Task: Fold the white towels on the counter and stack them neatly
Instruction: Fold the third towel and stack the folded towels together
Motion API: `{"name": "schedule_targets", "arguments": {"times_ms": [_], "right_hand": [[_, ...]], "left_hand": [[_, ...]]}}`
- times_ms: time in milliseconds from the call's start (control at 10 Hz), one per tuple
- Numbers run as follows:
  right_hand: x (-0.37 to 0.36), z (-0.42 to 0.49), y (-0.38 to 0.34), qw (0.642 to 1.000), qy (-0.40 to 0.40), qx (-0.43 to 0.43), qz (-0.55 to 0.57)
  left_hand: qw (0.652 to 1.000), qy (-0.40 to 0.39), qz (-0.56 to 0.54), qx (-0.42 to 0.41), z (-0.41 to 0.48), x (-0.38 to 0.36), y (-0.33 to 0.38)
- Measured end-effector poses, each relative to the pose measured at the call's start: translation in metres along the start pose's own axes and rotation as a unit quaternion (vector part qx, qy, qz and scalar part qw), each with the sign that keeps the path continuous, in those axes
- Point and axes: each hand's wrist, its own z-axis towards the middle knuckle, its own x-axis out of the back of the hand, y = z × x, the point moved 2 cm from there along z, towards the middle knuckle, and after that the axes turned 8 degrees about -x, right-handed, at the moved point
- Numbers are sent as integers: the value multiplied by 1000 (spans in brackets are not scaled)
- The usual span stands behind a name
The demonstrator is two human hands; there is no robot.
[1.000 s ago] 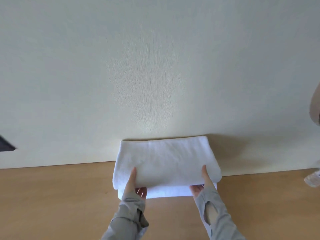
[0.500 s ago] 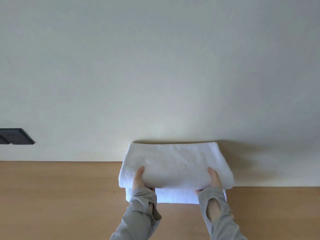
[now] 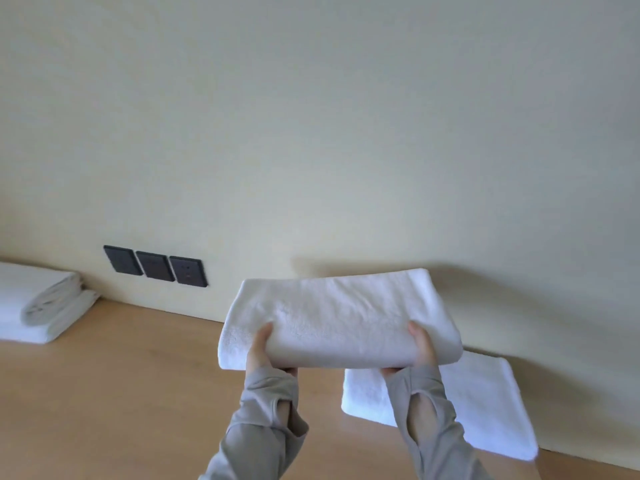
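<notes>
Head view is showing a folded towel (image 3: 339, 317) being held up off the bench (image 3: 121, 375), its long axis running left to right. The left hand (image 3: 265, 351) and right hand (image 3: 420, 348) are gripping its near edge, fingers (image 3: 264, 341) curled under it and thumbs on top. A stack of towels (image 3: 38, 303) is lying well apart on the left-hand side, and another towel (image 3: 485, 403) is lying just below the right hand. The carry is probably heading left.

folded towel (image 3: 339, 317) up front is plain white, same as the flat towel (image 3: 485, 403) and the towel stack (image 3: 38, 306) on the left. counter (image 3: 121, 393) is light tan wood, wall (image 3: 311, 133) pale cream, outlet plates (image 3: 154, 270) dark grey, sleeves (image 3: 266, 393) light grey.
</notes>
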Motion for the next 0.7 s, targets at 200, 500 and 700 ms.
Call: {"name": "schedule_targets", "arguments": {"times_ms": [200, 500, 700], "right_hand": [[-83, -39, 121, 993, -89, -57, -55], [-206, -152, 337, 958, -204, -148, -135], [-255, -207, 436, 939, -242, -187, -159]], "left_hand": [[992, 32, -106, -64, -19, 72, 152], [951, 35, -225, -210, -50, 230, 380], [927, 28, -231, -294, -58, 303, 475]]}}
